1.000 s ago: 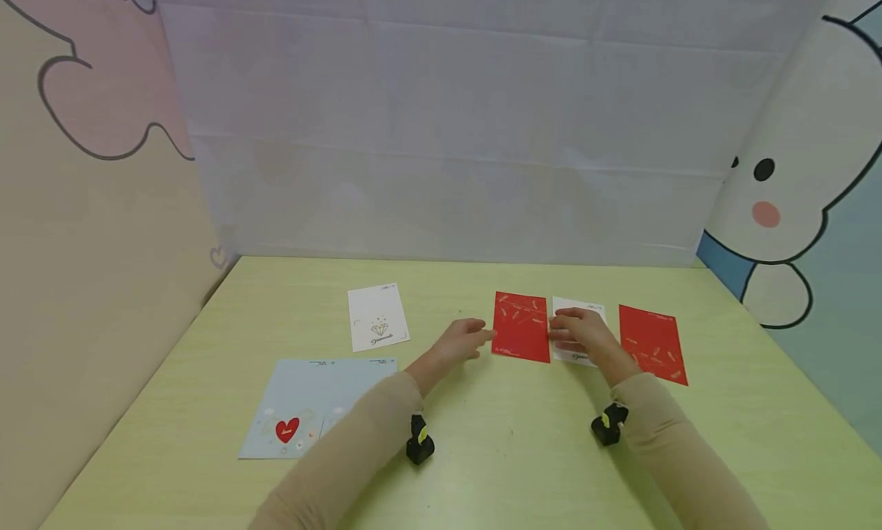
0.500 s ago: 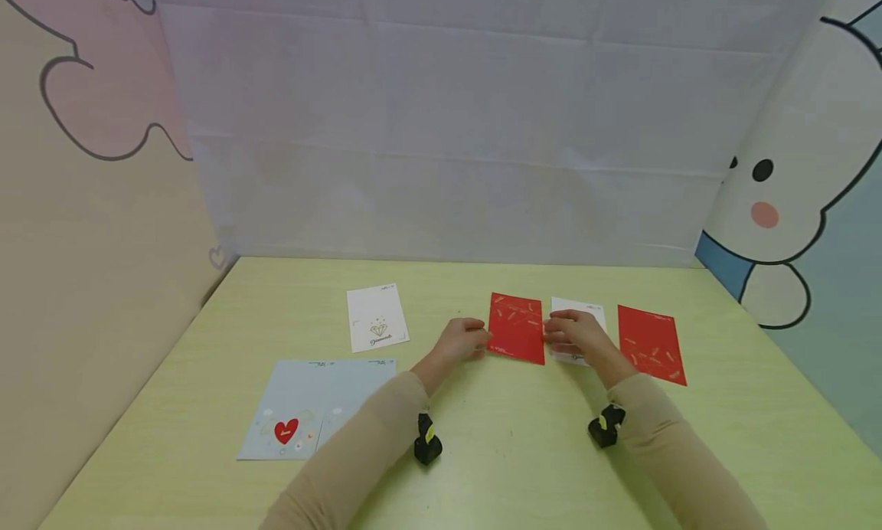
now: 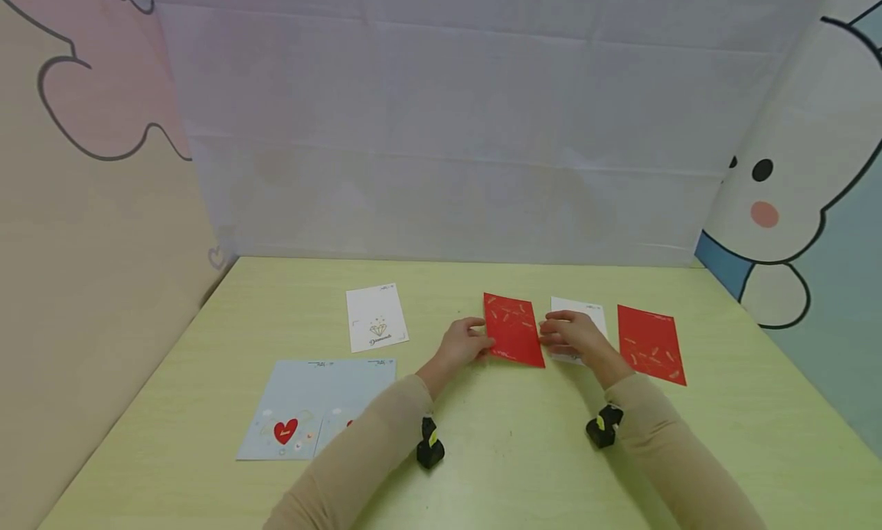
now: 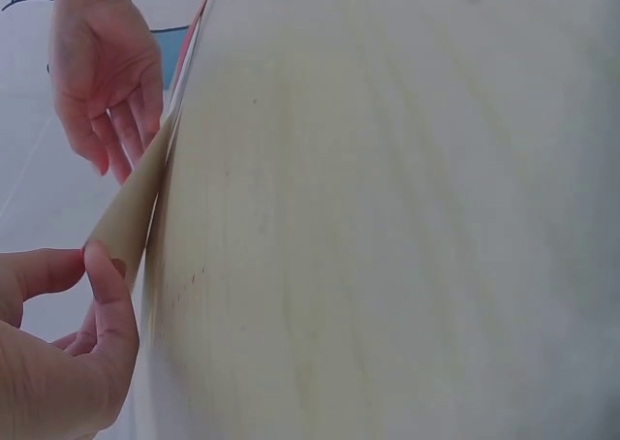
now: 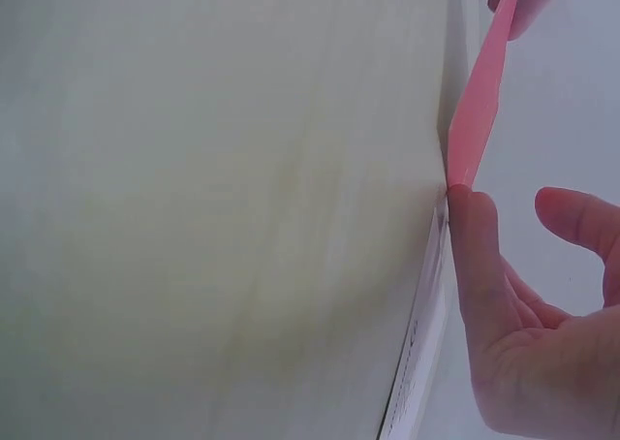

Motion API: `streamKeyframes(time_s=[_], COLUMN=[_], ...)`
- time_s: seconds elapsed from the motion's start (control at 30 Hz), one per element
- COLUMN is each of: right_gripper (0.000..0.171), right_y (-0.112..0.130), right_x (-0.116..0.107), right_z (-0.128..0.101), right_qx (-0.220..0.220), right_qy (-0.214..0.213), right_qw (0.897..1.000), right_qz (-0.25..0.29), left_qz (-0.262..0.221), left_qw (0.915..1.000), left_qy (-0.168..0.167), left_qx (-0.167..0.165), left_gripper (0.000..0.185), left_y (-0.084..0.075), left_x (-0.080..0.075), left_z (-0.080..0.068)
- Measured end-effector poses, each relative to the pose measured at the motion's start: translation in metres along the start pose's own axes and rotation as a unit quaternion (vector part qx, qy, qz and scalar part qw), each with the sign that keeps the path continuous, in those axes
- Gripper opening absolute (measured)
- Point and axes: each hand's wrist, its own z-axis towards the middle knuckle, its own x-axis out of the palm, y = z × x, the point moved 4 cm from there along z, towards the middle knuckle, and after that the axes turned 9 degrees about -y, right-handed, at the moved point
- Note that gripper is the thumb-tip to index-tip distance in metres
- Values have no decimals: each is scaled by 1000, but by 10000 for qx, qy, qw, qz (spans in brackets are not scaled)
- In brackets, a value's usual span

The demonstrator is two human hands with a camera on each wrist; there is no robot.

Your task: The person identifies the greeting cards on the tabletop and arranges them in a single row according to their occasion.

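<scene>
A red card (image 3: 513, 328) with light printed marks lies between the two hands, tilted with its left side raised off the table. My left hand (image 3: 458, 346) pinches its left edge between thumb and finger. The card's tan underside (image 4: 131, 212) shows in the left wrist view. At the opposite edge, my right hand (image 3: 577, 338) has its fingers extended, their tips touching or nearly touching the card. The thumb stands apart in the right wrist view. Beneath the right hand is a white card (image 3: 586, 308), partly hidden by it.
Another red card (image 3: 648, 338) lies to the right. On the left are a white card with a diamond drawing (image 3: 377, 315) and a pale blue sheet with a red heart (image 3: 299, 396), partly covered by the left sleeve (image 3: 358, 453). A white sheet (image 3: 448, 132) hangs behind the table.
The red card between my hands has shifted slightly left, and its left side has come up, with the left hand now pinching it. My right hand has followed a little leftward.
</scene>
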Motion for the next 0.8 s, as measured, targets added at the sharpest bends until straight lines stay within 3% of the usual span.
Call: streamKeyframes(time_s=[0.17,0.4,0.8], right_gripper=[52,46,45], right_y=[-3,1,3], right_x=[-1,5,14], right_z=[3,1,-4], right_qx=[-103,20,-317], right_qy=[182,21,323], right_qw=[9997,10000,9990], right_qz=[120,-13,15], left_qz=[-11,-197,-393], left_qw=[10000,9998,9991], left_qy=[4,51,49], left_qx=[32,83,152], left_gripper=[48,53,50], left_y=[-1,-8,-9], left_x=[1,-3,-14], left_z=[-1,-6,-11])
